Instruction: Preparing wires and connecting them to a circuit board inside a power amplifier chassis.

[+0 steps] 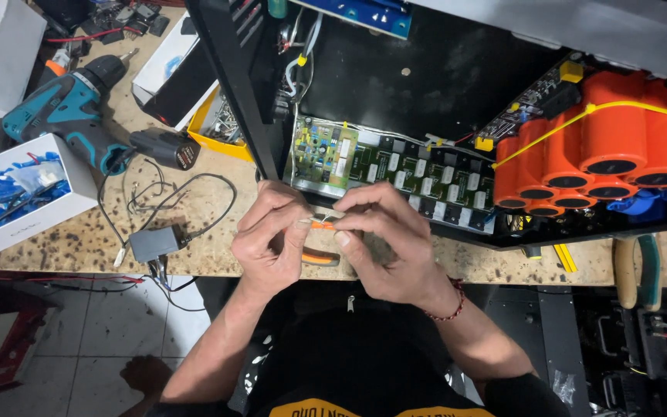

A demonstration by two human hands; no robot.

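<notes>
My left hand (270, 235) and my right hand (384, 239) meet over the front edge of the workbench. Between their fingertips they pinch a small orange and white part (320, 224), possibly a wire end or connector. Both hands grip it, fingers curled. Under them lies an orange-handled tool (319, 259), partly hidden. Just beyond the hands sits an open black chassis (441, 69) holding a green circuit board (322, 154), a row of components and a bundle of orange capacitors (596, 147) strapped with a yellow tie.
A teal cordless drill (71, 108) lies at the left, beside white boxes of blue connectors (13, 193). A small grey adapter with black cables (154, 243) rests near the bench edge. Pliers (636, 270) lie at the right. A yellow tray (221, 127) holds screws.
</notes>
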